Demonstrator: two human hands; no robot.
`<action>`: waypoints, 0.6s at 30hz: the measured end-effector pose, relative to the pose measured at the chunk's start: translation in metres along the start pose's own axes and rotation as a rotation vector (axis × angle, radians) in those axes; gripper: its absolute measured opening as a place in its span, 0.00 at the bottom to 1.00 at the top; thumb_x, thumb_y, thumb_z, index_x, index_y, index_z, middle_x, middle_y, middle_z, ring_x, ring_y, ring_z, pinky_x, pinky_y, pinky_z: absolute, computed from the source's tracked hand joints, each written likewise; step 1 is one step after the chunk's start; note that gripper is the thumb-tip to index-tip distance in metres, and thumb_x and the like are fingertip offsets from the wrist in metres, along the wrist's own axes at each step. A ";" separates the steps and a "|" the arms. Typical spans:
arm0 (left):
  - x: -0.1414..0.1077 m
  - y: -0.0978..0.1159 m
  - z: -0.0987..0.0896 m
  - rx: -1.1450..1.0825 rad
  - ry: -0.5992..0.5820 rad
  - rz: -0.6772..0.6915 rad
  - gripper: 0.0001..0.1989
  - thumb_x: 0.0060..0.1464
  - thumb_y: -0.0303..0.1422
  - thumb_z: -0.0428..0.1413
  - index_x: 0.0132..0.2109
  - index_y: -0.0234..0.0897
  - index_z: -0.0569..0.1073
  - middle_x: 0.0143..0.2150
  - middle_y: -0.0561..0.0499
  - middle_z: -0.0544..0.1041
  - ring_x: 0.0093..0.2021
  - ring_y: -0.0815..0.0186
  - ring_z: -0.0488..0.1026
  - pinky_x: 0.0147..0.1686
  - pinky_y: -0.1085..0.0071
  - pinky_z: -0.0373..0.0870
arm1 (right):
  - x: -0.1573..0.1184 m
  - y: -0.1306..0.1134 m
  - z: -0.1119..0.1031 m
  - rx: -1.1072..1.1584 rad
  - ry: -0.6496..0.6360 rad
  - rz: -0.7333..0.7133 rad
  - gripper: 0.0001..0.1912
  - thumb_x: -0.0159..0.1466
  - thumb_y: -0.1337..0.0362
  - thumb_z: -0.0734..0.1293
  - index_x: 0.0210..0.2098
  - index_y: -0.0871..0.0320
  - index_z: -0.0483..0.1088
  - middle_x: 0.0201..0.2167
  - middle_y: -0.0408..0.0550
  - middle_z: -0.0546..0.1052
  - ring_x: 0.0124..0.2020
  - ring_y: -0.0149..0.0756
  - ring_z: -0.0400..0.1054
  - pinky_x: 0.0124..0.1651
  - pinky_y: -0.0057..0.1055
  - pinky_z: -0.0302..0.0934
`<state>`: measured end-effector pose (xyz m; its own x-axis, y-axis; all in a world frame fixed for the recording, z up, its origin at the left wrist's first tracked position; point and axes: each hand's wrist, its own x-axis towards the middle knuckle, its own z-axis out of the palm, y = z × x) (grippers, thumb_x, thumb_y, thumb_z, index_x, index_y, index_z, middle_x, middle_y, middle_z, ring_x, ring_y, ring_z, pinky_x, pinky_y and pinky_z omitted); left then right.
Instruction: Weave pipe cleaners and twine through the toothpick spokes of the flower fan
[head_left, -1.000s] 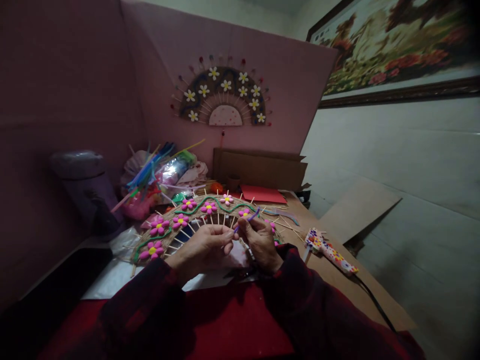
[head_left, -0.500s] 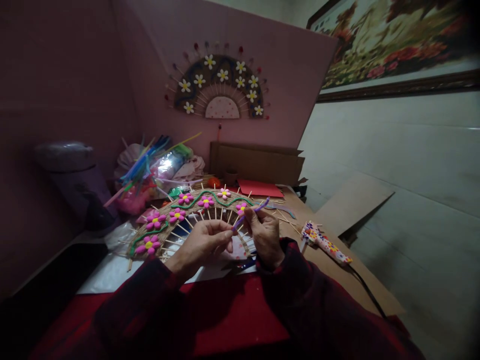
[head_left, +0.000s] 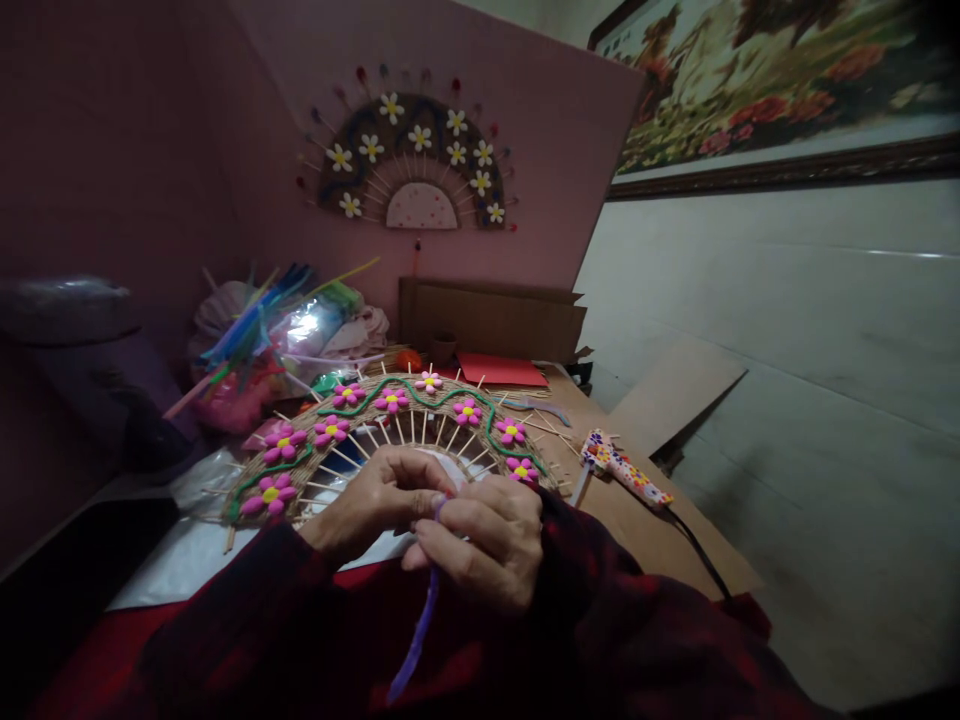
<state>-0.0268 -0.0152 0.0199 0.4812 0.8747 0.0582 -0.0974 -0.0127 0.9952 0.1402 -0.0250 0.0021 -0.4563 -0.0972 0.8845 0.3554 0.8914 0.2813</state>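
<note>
A fuzzy purple pipe cleaner [head_left: 417, 640] hangs down from between my hands, its upper end pinched at the fingertips. My left hand [head_left: 381, 500] holds that end between thumb and forefinger. Pressed up against it, my right hand [head_left: 487, 540] has its fingers curled around the same end, hiding part of it. Just beyond them lies a half-round fan [head_left: 352, 412] of wound twine over thin sticks, with pink flowers and a wavy green line. My hands cover the lower middle of the fan.
A flower-patterned glue gun [head_left: 626, 472] lies on brown cardboard at right, its cord trailing forward. Behind the fan are a red card [head_left: 502, 370], a cardboard box [head_left: 491, 320] and a heap of coloured pipe cleaners [head_left: 259, 315]. A similar fan [head_left: 420, 140] hangs on the pink board.
My right hand has turned and come lower, closer to me. The pipe cleaner's free end, which pointed up right, now hangs down. The view has shifted slightly right.
</note>
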 end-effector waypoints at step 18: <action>0.004 -0.009 0.005 -0.026 -0.025 -0.015 0.12 0.48 0.39 0.60 0.31 0.31 0.74 0.24 0.50 0.72 0.21 0.74 0.61 0.20 0.78 0.53 | 0.000 0.015 0.010 0.069 0.045 0.444 0.10 0.65 0.63 0.60 0.36 0.56 0.73 0.25 0.47 0.74 0.26 0.33 0.67 0.29 0.29 0.60</action>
<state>-0.0196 -0.0137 0.0118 0.5041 0.8624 0.0460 -0.1129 0.0130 0.9935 0.1374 -0.0070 0.0028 -0.2352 0.2839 0.9296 0.4528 0.8783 -0.1536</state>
